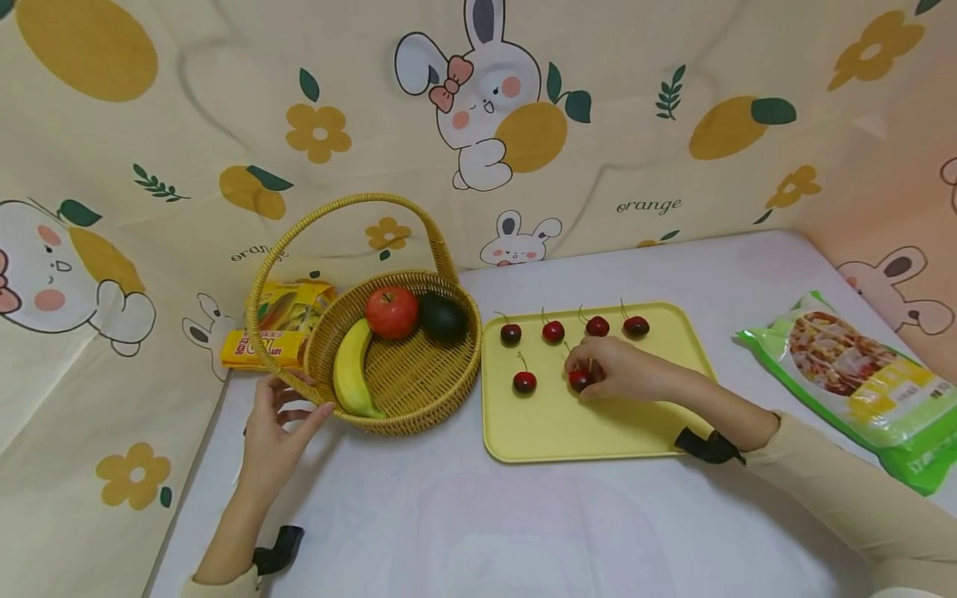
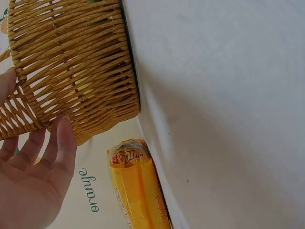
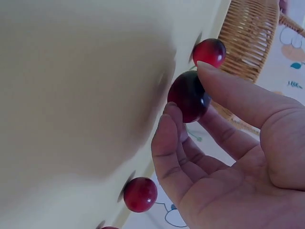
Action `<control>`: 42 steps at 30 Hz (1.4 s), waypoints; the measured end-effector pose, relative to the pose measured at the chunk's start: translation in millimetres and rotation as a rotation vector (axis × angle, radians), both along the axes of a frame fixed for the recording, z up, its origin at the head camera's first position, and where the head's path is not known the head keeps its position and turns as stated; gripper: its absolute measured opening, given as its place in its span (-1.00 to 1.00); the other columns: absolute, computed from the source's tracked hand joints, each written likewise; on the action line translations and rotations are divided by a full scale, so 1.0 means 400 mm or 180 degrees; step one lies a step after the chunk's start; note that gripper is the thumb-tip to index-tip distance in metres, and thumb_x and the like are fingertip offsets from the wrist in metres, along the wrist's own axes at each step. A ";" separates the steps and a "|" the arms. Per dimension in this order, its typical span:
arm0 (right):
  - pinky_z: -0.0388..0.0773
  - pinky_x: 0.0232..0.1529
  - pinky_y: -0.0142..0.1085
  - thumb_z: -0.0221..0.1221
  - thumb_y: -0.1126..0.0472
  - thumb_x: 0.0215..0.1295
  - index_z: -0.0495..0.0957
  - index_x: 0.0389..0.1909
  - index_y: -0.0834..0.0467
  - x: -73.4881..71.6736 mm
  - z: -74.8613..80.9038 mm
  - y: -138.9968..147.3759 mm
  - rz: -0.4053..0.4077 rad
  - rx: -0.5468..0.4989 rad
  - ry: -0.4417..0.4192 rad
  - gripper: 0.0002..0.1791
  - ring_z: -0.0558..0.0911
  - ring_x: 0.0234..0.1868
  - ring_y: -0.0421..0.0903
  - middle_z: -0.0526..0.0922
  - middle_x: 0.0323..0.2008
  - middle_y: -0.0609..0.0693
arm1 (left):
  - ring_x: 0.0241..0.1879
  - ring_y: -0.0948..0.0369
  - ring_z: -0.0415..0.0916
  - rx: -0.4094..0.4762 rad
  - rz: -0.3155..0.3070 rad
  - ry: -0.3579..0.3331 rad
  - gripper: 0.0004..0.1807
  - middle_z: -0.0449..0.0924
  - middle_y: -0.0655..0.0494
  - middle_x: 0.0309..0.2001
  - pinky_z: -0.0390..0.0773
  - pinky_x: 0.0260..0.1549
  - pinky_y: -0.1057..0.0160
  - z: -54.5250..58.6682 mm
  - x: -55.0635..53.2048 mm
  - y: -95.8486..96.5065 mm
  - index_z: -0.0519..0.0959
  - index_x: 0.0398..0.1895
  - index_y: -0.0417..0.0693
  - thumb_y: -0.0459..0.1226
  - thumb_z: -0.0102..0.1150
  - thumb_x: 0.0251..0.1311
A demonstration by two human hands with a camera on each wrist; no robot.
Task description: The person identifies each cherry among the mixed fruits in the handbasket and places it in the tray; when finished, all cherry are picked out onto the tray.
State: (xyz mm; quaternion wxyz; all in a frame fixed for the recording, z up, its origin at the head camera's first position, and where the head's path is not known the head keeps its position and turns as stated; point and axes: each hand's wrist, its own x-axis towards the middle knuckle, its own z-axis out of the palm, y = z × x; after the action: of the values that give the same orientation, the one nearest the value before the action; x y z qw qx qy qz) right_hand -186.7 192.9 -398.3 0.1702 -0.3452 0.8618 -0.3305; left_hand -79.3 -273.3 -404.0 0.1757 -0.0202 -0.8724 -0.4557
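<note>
My right hand (image 1: 620, 370) pinches a dark red cherry (image 3: 188, 97) between thumb and fingers, low over the yellow tray (image 1: 598, 436). Several other stemmed cherries stand on the tray: a row along its far side, including one (image 1: 635, 325) at the right end, and another cherry (image 1: 525, 382) left of the hand. With thumb and fingers on either side, my left hand (image 1: 272, 432) holds the woven basket (image 1: 407, 423) at the left foot of its handle. Inside the basket lie a banana (image 1: 350, 370), a red apple (image 1: 392, 312) and a dark green avocado (image 1: 443, 317).
Yellow snack packages (image 1: 262, 350) lie behind and left of the basket; one yellow packet (image 2: 138, 191) also shows in the left wrist view. A green food bag (image 1: 860, 374) lies right of the tray. A patterned cloth backdrop (image 1: 635, 108) rises behind the white table (image 1: 463, 531).
</note>
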 end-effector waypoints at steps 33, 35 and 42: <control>0.62 -0.24 -0.34 0.35 0.38 0.19 0.59 0.05 0.35 0.012 0.014 -0.001 -0.0029 0.0029 0.0117 -0.61 0.60 -0.29 -0.14 0.58 -0.15 0.10 | -0.03 0.39 0.42 -0.0076 0.0091 -0.0065 -0.30 0.42 0.02 0.10 0.51 -0.22 0.60 0.005 0.003 0.007 0.21 0.30 -0.26 -0.45 0.38 0.16; 0.62 -0.25 -0.34 0.34 0.37 0.21 0.58 0.05 0.36 0.013 0.015 0.000 -0.0041 0.0021 0.0129 -0.62 0.60 -0.30 -0.16 0.58 -0.12 0.12 | -0.02 0.37 0.43 -0.0089 0.0094 -0.0092 -0.30 0.42 -0.01 0.12 0.52 -0.22 0.59 0.007 0.004 0.006 0.21 0.30 -0.25 -0.43 0.39 0.16; 0.61 -0.18 -0.20 0.32 0.34 0.23 0.59 0.04 0.35 0.025 0.041 0.004 -0.0312 0.0110 0.0550 -0.64 0.59 -0.23 -0.06 0.57 -0.12 0.14 | -0.10 0.40 0.45 -0.0360 0.0610 0.0314 -0.50 0.55 0.09 0.01 0.46 -0.23 0.58 0.085 0.034 0.007 0.44 0.16 -0.27 -0.25 0.35 0.23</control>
State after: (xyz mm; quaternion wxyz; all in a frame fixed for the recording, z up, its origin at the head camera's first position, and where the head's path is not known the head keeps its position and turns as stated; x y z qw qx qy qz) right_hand -176.6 194.4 -382.0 0.0848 -0.3268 0.8947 -0.2925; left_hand -65.7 -270.6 -369.9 0.2598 0.0311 -0.8849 -0.3853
